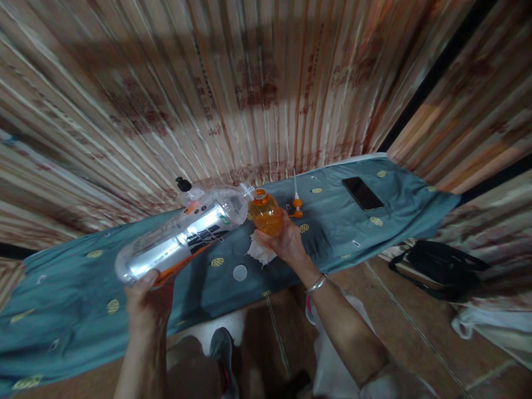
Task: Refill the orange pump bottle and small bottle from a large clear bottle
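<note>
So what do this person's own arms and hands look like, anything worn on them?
Both forearms are bare, with no gloves on either hand. The right hand has a thin silver metal bangle around its wrist, and further up, near the elbow, the edge of a light, whitish sleeve shows. The left hand and its wrist carry no visible jewellery, watch or sleeve.

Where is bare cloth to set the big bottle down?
Free: the tablecloth's wide left stretch, left of the left hand; a smaller patch between pump nozzle and phone. Crowded: the middle, around orange bottle, tissue, round lid.
</note>
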Demonstrator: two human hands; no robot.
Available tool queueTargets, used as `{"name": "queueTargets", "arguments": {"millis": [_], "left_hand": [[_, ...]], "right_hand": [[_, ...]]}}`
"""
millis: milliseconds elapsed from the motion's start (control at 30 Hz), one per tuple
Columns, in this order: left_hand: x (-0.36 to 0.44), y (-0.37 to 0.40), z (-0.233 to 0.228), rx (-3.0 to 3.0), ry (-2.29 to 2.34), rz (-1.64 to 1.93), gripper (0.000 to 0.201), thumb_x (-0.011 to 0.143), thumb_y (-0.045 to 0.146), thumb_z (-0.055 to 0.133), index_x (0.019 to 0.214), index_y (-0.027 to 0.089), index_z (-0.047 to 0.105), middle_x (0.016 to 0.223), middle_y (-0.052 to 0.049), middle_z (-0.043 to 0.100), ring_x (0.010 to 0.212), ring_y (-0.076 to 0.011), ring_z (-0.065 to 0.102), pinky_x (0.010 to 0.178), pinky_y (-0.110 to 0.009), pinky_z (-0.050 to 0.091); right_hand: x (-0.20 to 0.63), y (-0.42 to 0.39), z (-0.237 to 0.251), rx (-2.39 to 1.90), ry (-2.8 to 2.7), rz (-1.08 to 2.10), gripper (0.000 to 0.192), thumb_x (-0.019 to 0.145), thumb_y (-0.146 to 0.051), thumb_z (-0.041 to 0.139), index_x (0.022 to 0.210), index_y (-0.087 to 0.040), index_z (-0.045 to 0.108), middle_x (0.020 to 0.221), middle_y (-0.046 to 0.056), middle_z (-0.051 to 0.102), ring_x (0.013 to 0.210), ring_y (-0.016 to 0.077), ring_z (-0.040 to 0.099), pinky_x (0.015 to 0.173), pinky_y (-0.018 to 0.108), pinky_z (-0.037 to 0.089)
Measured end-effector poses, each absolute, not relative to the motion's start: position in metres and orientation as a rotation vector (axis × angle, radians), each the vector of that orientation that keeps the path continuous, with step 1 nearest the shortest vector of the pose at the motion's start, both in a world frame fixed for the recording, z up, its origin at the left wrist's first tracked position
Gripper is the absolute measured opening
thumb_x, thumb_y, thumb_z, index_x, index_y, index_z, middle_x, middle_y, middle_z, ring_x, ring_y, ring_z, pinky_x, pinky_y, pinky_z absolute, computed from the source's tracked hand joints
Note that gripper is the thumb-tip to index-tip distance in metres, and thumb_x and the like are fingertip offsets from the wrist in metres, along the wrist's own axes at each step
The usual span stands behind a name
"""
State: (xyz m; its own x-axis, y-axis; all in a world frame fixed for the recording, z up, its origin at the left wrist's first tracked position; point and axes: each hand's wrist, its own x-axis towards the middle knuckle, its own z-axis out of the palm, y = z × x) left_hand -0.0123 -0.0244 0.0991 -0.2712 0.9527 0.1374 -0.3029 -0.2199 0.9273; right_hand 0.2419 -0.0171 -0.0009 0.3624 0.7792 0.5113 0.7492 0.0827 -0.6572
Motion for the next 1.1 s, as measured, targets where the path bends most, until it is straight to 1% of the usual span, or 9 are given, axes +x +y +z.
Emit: {"name": "queueTargets", "arguments": {"millis": [133, 333, 467, 633, 867, 1100], "left_hand": [[-0.0161, -0.0252, 0.0983, 0.946, 1.051, 1.675, 0.053, 0.047, 0.032, 0.084, 0.099, 0.027, 0.073, 0.115, -0.004, 0.074, 0.124, -0.0331, 0.063, 0.105, -0.050, 0.055], [-0.0170, -0.0250, 0.0988, 0.963, 1.046, 1.688, 0.059, 0.046, 0.032, 0.085, 0.104, 0.029, 0.072, 0.119, -0.003, 0.072, 0.126, -0.0345, 0.061, 0.110, -0.054, 0.050], [-0.0162, -0.0247, 0.1004, 1.006, 1.031, 1.702, 0.060, 0.047, 0.033, 0.085, 0.106, 0.029, 0.071, 0.124, -0.002, 0.070, 0.131, -0.0355, 0.058, 0.113, -0.055, 0.048], [-0.0156, -0.0258, 0.1008, 1.045, 1.014, 1.690, 0.058, 0.052, 0.031, 0.082, 0.109, 0.029, 0.069, 0.123, -0.002, 0.070, 0.129, -0.0346, 0.059, 0.110, -0.053, 0.050], [-0.0153, -0.0267, 0.1026, 1.051, 1.005, 1.677, 0.057, 0.052, 0.031, 0.083, 0.108, 0.030, 0.070, 0.118, -0.003, 0.072, 0.124, -0.0335, 0.062, 0.104, -0.052, 0.055], [-0.0123, -0.0278, 0.1045, 1.037, 1.017, 1.666, 0.061, 0.050, 0.032, 0.085, 0.109, 0.030, 0.068, 0.121, -0.002, 0.071, 0.128, -0.0323, 0.060, 0.107, -0.050, 0.054]], "right_hand": [[0.2415, -0.0171, -0.0014, -1.640, -1.410, 0.017, 0.080, 0.077, -0.046, 0.085, 0.139, -0.012, 0.047, 0.104, 0.016, 0.079, 0.091, 0.0329, 0.078, 0.077, 0.041, 0.063], [0.2410, -0.0181, 0.0018, -1.638, -1.396, 0.044, 0.080, 0.074, -0.041, 0.087, 0.138, -0.013, 0.048, 0.104, 0.015, 0.079, 0.092, 0.0315, 0.078, 0.079, 0.040, 0.063], [0.2412, -0.0183, 0.0030, -1.659, -1.387, 0.052, 0.079, 0.073, -0.041, 0.087, 0.136, -0.014, 0.049, 0.105, 0.016, 0.079, 0.091, 0.0314, 0.078, 0.078, 0.040, 0.062], [0.2406, -0.0183, 0.0035, -1.659, -1.384, 0.065, 0.080, 0.073, -0.043, 0.087, 0.137, -0.014, 0.048, 0.103, 0.014, 0.080, 0.091, 0.0313, 0.078, 0.078, 0.039, 0.062], [0.2404, -0.0184, 0.0022, -1.662, -1.381, 0.056, 0.078, 0.075, -0.047, 0.085, 0.136, -0.015, 0.048, 0.104, 0.015, 0.079, 0.092, 0.0310, 0.078, 0.079, 0.039, 0.062], [0.2409, -0.0181, 0.0022, -1.644, -1.364, 0.082, 0.078, 0.072, -0.041, 0.089, 0.134, -0.014, 0.050, 0.104, 0.014, 0.080, 0.092, 0.0307, 0.078, 0.079, 0.039, 0.063]]}}
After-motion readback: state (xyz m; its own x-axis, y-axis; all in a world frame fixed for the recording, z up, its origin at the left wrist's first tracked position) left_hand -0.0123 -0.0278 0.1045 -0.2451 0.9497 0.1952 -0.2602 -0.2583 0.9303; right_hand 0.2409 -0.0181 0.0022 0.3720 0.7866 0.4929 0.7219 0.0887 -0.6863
